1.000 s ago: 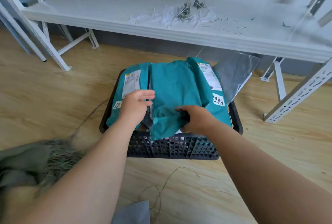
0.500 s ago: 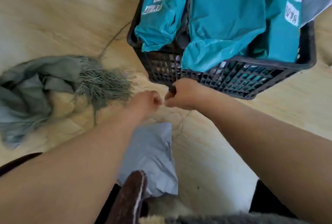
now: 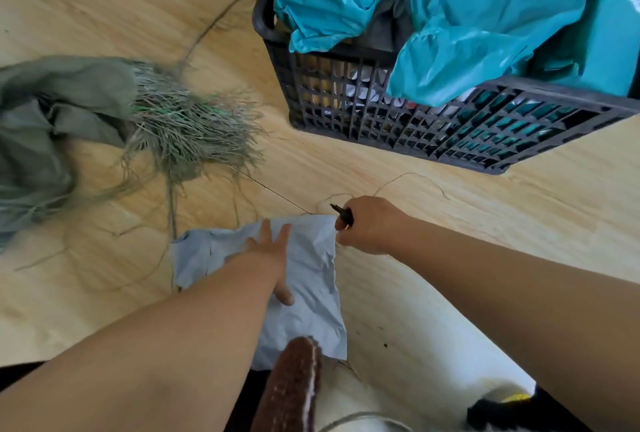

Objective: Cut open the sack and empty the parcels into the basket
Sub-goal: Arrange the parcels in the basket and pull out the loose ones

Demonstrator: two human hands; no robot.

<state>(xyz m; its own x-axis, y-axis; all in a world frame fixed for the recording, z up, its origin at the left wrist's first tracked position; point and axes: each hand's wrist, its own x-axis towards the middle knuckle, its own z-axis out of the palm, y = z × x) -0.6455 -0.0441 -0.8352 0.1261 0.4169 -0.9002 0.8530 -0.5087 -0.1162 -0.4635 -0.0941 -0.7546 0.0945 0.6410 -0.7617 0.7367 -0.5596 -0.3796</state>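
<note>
left hand (image 3: 273,251): fingers straight, flat on the grey parcel (image 3: 304,293), near centre on the floor
right hand (image 3: 370,227): curled round a small dark cutter (image 3: 343,213), blade tip pointing far-left; also touching the parcel's far-right corner, can't tell if it pinches it
sack (image 3: 62,120): cut open, slumped flat at far left, frayed strands (image 3: 187,130) fanning out from the cut end; looks emptied
basket (image 3: 381,113): far right, black lattice, piled with teal parcels (image 3: 485,26), one draping over the near rim
progress: nearly done by my read; grey parcel outside the basket is what's left
clutter: loose threads (image 3: 398,182) on floor between parcel and basket; brown knitted item (image 3: 294,386) overlapping parcel's near edge
risk: basket already full, so parcel may slide off the top
</note>
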